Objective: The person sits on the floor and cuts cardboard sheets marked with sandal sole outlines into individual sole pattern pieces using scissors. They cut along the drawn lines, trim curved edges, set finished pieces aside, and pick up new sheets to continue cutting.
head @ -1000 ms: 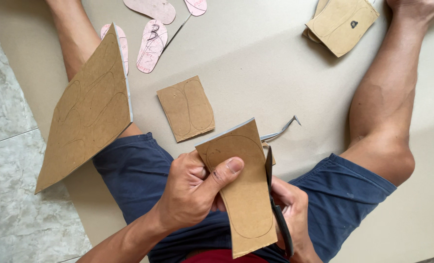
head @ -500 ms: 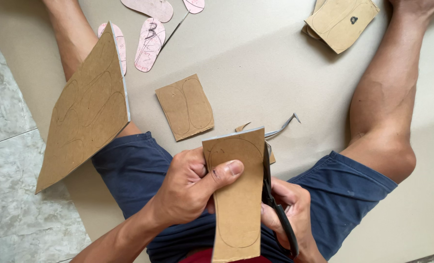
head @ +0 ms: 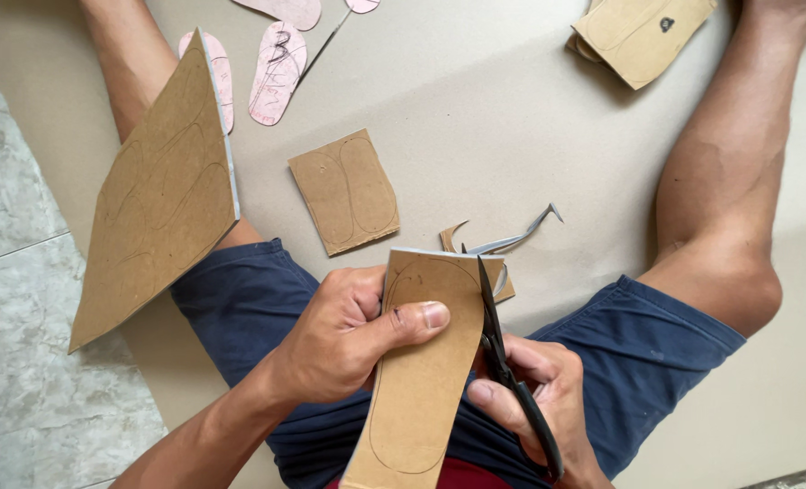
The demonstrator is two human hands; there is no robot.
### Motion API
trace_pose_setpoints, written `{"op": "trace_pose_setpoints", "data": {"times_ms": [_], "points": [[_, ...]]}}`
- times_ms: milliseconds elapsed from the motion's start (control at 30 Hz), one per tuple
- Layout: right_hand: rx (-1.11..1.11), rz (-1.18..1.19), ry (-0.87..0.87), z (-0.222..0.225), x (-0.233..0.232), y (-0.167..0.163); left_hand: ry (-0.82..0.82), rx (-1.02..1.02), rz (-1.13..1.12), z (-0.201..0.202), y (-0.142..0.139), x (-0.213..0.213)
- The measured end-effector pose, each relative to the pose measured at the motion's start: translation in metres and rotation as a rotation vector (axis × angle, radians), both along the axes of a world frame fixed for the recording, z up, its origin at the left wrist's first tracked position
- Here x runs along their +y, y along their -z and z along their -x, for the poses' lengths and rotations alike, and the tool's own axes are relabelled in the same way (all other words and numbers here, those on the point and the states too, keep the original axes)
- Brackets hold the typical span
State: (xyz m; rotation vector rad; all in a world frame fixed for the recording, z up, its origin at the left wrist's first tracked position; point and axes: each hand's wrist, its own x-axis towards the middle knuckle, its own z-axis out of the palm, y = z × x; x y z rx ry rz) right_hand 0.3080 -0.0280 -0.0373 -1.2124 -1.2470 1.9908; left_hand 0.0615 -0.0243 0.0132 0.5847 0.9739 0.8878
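We are gripping a tan cardboard strip (head: 421, 380) with a traced sole outline in our left hand (head: 344, 340), thumb pressing across its face, fingers curled behind. Our right hand (head: 534, 403) is closing around black scissors (head: 509, 371), blades running along the strip's right edge. Farther out, a small cardboard piece (head: 344, 190) is lying on the floor, and a large sheet (head: 163, 195) is leaning on our left thigh.

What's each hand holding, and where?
Left hand grips the cardboard strip at its upper left edge, thumb across the face. Right hand holds scissors by the handles.
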Motion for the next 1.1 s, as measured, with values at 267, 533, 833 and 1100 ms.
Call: {"op": "trace_pose_setpoints", "data": {"times_ms": [267, 533, 833, 1100], "points": [[-0.01, -0.091, -0.04, 0.004, 0.004, -0.005, 0.157, 0.161, -0.055, 0.004, -0.003, 0.003], [-0.096, 0.005, -0.07, -0.001, 0.003, -0.003, 0.225, 0.155, -0.022, 0.009, -0.008, 0.012], [-0.052, -0.078, -0.085, -0.004, 0.003, -0.004, 0.321, 0.124, -0.034, 0.02, 0.003, 0.013], [-0.137, 0.059, 0.049, -0.008, 0.002, 0.011, -0.332, -0.23, 0.086, 0.007, 0.005, 0.033]]}}
